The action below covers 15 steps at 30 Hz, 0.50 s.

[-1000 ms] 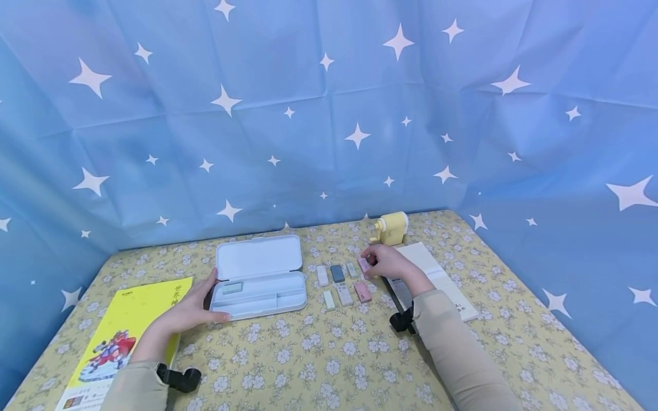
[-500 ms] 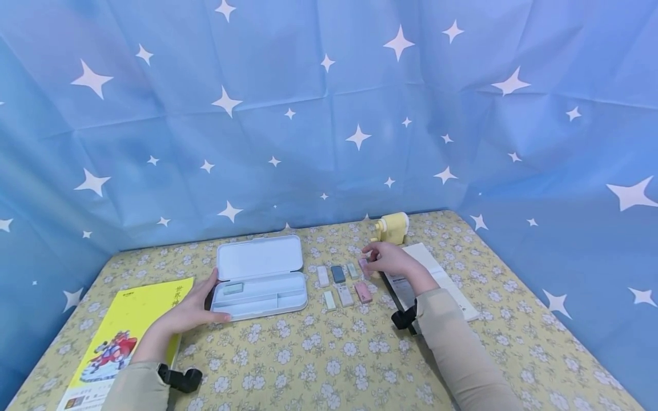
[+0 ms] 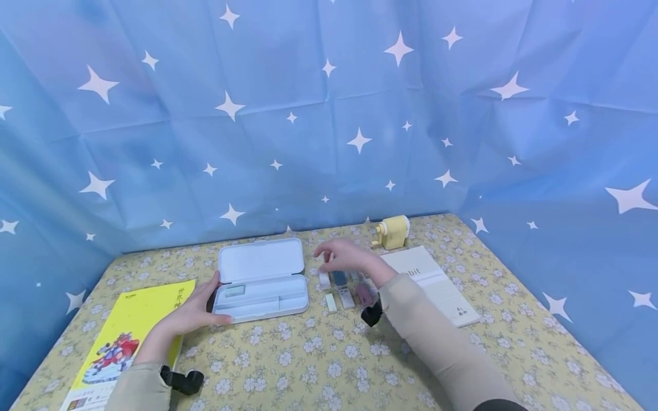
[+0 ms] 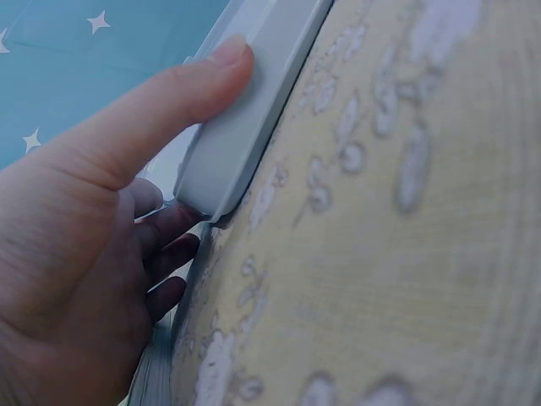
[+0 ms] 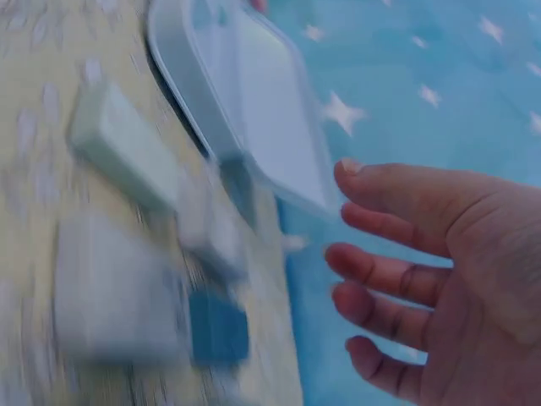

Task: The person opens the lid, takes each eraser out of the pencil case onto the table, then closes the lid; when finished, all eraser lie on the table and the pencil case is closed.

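Observation:
An open white pencil case (image 3: 267,315) lies on the table with a pale green eraser (image 3: 235,290) in its back compartment. My left hand (image 3: 192,311) holds the case's left end, thumb against the front wall and fingers around the side. Above the eraser rows is my right hand (image 3: 346,257), fingers loosely bent, with nothing between them in the right wrist view. Below it sit a white eraser (image 3: 324,280), a dark blue eraser (image 3: 340,278), a light green eraser (image 3: 330,302), a whitish eraser (image 3: 346,298) and a pink eraser (image 3: 364,293), some partly covered by the hand and wrist.
A yellow pencil sharpener (image 3: 393,232) stands at the back right. Near it lies a pale notebook (image 3: 437,279), partly behind my right sleeve. A yellow book (image 3: 128,325) is on the left, under my left forearm. A starry blue curtain (image 3: 288,142) hangs behind the table.
My right hand has left the pinkish eraser at the right end of the back row and moved left, over the white eraser. My left hand has stayed on the pencil case.

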Tool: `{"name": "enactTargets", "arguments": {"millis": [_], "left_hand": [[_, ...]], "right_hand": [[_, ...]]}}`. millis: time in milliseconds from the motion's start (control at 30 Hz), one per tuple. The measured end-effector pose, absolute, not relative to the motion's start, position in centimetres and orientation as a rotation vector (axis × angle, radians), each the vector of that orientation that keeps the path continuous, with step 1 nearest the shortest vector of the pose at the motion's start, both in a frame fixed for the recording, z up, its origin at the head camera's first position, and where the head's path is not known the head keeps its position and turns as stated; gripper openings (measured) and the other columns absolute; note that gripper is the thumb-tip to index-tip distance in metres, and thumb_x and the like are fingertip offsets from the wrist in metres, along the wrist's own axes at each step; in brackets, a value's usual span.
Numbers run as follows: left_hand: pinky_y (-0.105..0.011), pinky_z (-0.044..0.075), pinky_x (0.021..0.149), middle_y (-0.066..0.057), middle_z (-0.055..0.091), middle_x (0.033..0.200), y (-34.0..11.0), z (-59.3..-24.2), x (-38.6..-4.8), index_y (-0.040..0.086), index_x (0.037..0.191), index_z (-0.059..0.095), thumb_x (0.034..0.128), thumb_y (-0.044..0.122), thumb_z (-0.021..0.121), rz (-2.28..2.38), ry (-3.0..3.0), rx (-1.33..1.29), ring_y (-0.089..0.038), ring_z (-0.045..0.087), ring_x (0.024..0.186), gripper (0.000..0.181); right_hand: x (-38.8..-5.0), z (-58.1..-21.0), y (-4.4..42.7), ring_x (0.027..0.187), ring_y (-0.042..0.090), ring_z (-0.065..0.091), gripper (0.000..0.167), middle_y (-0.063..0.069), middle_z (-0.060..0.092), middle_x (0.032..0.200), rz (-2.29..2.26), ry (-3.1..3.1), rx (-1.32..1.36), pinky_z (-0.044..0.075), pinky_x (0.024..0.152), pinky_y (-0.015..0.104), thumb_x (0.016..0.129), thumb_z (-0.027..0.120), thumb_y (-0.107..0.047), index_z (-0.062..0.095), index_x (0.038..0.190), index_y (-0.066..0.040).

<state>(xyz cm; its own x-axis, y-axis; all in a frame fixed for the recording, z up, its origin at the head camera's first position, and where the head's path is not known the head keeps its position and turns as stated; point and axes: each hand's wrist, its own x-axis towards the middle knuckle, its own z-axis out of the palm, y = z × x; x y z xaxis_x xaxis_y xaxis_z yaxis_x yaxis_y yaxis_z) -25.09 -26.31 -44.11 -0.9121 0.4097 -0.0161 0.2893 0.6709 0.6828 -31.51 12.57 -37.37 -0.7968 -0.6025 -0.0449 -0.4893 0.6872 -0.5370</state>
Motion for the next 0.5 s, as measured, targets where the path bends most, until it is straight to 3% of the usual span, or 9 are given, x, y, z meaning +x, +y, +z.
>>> {"name": "enactTargets", "arguments": {"millis": [300,500], "left_hand": [[-0.069,0.015,0.106,-0.032,0.007,0.155,-26.4,-44.2,-25.0,-0.002,0.153,-0.001,0.0781,0.039,0.079,1.070,2.714,0.561,-0.052,0.005,0.139,0.117],[-0.068,0.016,0.106,-0.030,0.008,0.156,-26.4,-44.1,-25.1,-0.001,0.154,0.000,0.0775,0.040,0.080,1.072,2.717,0.539,-0.051,0.007,0.140,0.118]], "right_hand": [[-32.7,-37.4,5.3,0.078,0.011,0.056,0.036,-0.007,0.059,0.092,-0.638,2.571,-1.107,0.047,0.067,0.029,0.092,0.069,-0.020,0.063,0.127,-0.015],[-33.4,-37.2,2.1,0.077,0.013,0.054,0.036,-0.004,0.059,0.097,-0.609,2.539,-1.158,0.045,0.065,0.027,0.092,0.068,-0.017,0.062,0.128,-0.018]]}}
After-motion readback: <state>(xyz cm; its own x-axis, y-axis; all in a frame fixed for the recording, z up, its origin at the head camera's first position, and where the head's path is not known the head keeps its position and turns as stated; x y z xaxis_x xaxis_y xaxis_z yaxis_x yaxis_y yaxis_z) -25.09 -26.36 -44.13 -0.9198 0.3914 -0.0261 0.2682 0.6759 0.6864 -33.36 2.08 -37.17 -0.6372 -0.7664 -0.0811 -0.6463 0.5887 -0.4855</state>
